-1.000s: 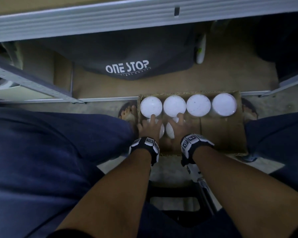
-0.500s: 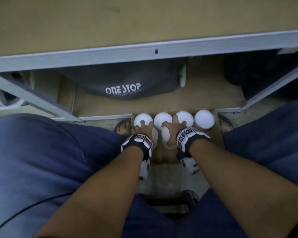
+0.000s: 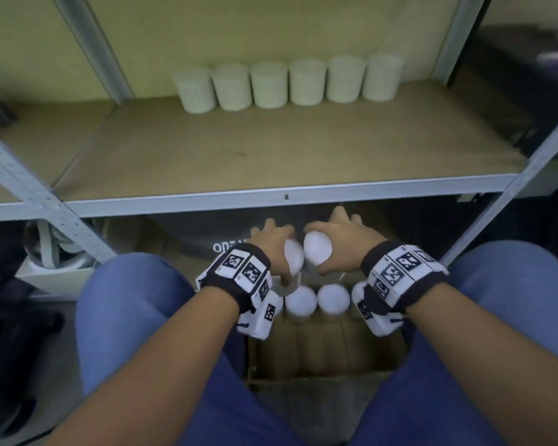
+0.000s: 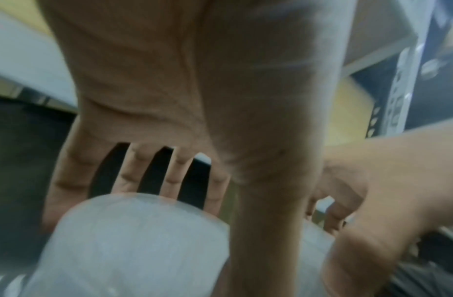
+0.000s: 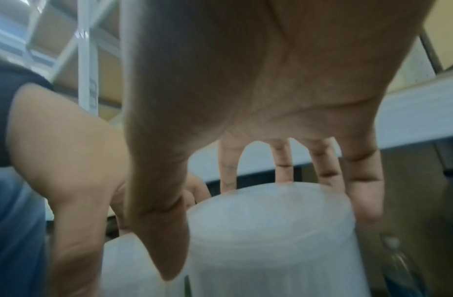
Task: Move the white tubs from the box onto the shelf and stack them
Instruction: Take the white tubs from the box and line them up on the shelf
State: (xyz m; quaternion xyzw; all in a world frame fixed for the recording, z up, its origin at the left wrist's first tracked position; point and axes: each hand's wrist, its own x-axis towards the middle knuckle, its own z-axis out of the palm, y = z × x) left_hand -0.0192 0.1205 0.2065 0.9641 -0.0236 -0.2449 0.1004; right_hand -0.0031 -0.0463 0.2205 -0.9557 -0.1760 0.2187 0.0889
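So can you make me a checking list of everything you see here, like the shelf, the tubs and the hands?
Surface: brown shelf board, mostly bare.
Job's things: six white tubs in a row at the shelf's back; more tubs in the cardboard box below.
Clutter: dark bag under the shelf.
Hands: left hand grips a tub; right hand grips another tub, both below the shelf edge.
Cables: nothing seen.
Surroundings: grey metal uprights.

Dark printed bag [image 3: 207, 233] beneath; blue-clad knees [image 3: 126, 304].
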